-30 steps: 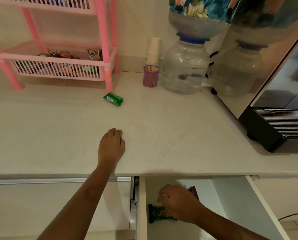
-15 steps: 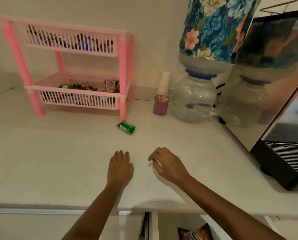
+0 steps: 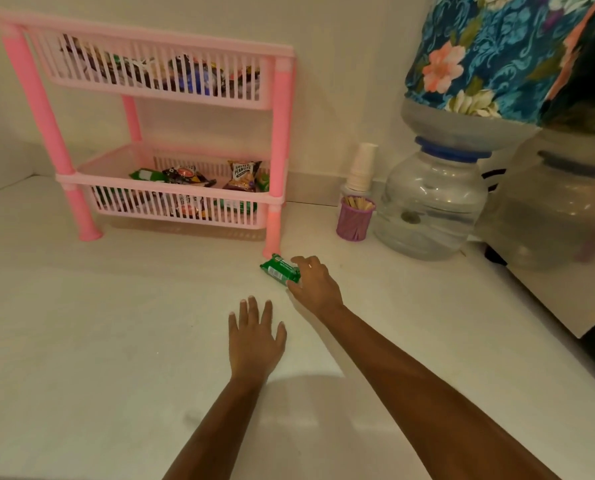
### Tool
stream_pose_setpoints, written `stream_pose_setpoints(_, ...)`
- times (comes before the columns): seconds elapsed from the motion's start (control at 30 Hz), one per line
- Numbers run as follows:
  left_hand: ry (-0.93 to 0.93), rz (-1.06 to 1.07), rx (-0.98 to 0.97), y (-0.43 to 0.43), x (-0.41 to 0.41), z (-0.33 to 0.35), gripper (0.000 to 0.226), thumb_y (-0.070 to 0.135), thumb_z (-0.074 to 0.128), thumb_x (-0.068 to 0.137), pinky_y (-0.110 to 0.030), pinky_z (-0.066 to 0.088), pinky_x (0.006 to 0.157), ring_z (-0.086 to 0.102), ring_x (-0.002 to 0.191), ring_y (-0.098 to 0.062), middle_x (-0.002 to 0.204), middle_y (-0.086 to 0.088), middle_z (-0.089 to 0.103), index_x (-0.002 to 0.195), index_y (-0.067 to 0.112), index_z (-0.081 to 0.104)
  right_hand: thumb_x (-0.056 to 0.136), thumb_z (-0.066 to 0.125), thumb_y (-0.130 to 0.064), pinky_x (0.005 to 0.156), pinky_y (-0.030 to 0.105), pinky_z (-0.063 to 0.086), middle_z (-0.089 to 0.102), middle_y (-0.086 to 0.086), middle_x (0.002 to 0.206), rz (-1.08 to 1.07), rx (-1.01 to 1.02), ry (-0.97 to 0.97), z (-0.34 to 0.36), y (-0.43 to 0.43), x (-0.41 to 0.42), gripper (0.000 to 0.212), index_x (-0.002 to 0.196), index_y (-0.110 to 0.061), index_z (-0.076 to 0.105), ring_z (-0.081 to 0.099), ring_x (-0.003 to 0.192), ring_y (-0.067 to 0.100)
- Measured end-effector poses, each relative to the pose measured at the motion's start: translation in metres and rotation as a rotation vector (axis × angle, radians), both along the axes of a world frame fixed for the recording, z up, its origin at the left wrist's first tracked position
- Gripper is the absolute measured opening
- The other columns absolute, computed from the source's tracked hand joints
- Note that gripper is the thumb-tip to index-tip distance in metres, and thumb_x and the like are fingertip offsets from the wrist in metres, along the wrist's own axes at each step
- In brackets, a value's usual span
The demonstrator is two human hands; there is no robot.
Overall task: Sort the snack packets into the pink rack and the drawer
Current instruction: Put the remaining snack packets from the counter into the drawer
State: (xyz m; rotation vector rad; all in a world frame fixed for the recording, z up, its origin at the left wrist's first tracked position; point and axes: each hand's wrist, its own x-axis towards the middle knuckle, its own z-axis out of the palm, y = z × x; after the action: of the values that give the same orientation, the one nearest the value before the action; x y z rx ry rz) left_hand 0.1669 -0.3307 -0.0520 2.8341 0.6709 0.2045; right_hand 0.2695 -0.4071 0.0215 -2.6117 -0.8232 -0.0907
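A small green snack packet (image 3: 277, 270) lies on the white counter (image 3: 81, 323), just in front of the near right leg of the pink rack (image 3: 278, 140). My right hand (image 3: 315, 284) is on the packet's right end, fingers curled around it. My left hand (image 3: 254, 337) rests flat on the counter with fingers spread, a little nearer to me and to the left. Both rack shelves hold several snack packets, among them a salted peanuts bag (image 3: 242, 174) on the lower shelf. The drawer is out of view.
A purple cup of wooden sticks (image 3: 354, 221) and a stack of paper cups (image 3: 360, 168) stand right of the rack. A water dispenser jar (image 3: 427, 206) with a floral-covered bottle (image 3: 490, 53) stands beside them. A shiny machine (image 3: 559, 220) fills the right edge.
My right hand left the drawer, crossed the counter and reached forward onto the green packet. My view rose, so the drawer dropped out of sight. My left hand flattened on the counter.
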Motion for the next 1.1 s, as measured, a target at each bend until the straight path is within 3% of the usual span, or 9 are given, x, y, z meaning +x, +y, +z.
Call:
stream_pose_setpoints(0.17,-0.003,0.007,-0.005,0.005,0.009,-0.004,0.059,0.046,0.019,0.096,-0.044,0.003,0.120,0.003,0.147,-0.028,0.159,-0.011,0.006,0.149,0.021,0.012,0.092,0.052,-0.024,0.093,0.042,0.045,0.041,0.017,0.134,0.024,-0.041,0.036,-0.006,0.027,0.016,0.049,0.137,-0.014,0.035,0.044,0.122,0.033)
stream_pose_setpoints(0.3,0.011,0.010,0.004,0.004,0.009,-0.004,0.058,0.046,0.017,0.097,-0.044,0.002,0.120,0.003,0.147,-0.029,0.159,-0.011,0.004,0.149,0.021,0.010,0.091,0.050,-0.011,0.090,0.041,0.046,0.046,0.020,0.126,0.004,-0.050,0.075,-0.013,0.034,0.017,0.040,0.130,-0.010,0.038,0.047,0.116,0.033)
stream_pose_setpoints(0.5,0.009,-0.006,-0.001,0.001,0.003,0.001,0.056,0.042,0.019,0.098,-0.043,0.005,0.120,0.006,0.147,-0.029,0.159,-0.012,0.007,0.149,0.018,0.012,0.084,0.057,-0.011,0.085,0.036,0.045,0.049,0.020,0.121,-0.009,0.061,0.065,-0.017,0.012,0.006,0.038,0.121,-0.010,0.044,0.046,0.110,0.032)
stream_pose_setpoints(0.83,0.021,-0.024,0.009,-0.032,-0.026,0.005,0.055,0.037,0.021,0.099,-0.043,0.010,0.120,0.010,0.146,-0.029,0.158,-0.013,0.011,0.148,0.013,0.012,0.079,0.064,-0.014,0.074,0.022,0.045,0.052,0.007,0.113,-0.032,0.337,0.089,-0.021,-0.108,-0.060,0.033,0.109,-0.020,0.051,0.050,0.105,0.019)
stream_pose_setpoints(0.93,0.017,-0.057,0.012,-0.059,-0.038,0.009,0.055,0.035,0.021,0.099,-0.044,0.011,0.119,0.011,0.146,-0.030,0.158,-0.015,0.012,0.148,0.012,0.013,0.077,0.065,-0.013,0.074,0.021,0.044,0.052,0.004,0.111,-0.018,0.326,0.041,-0.025,-0.157,-0.092,0.035,0.109,-0.019,0.053,0.048,0.102,0.016)
stream_pose_setpoints(1.03,0.017,-0.068,-0.001,-0.090,-0.048,0.010,0.055,0.036,0.022,0.099,-0.045,0.009,0.119,0.010,0.146,-0.030,0.158,-0.015,0.012,0.148,0.012,0.014,0.077,0.063,-0.017,0.072,0.005,0.035,0.051,0.000,0.110,0.030,0.255,-0.029,-0.031,-0.201,-0.122,0.034,0.110,-0.018,0.055,0.043,0.098,0.008)
stream_pose_setpoints(1.1,0.021,-0.067,-0.018,-0.108,-0.054,0.011,0.056,0.037,0.022,0.099,-0.046,0.008,0.119,0.009,0.146,-0.030,0.158,-0.014,0.011,0.148,0.012,0.014,0.077,0.059,-0.023,0.070,0.003,0.032,0.052,-0.001,0.110,0.069,0.193,-0.040,-0.034,-0.227,-0.143,0.031,0.108,-0.018,0.055,0.042,0.096,0.006)
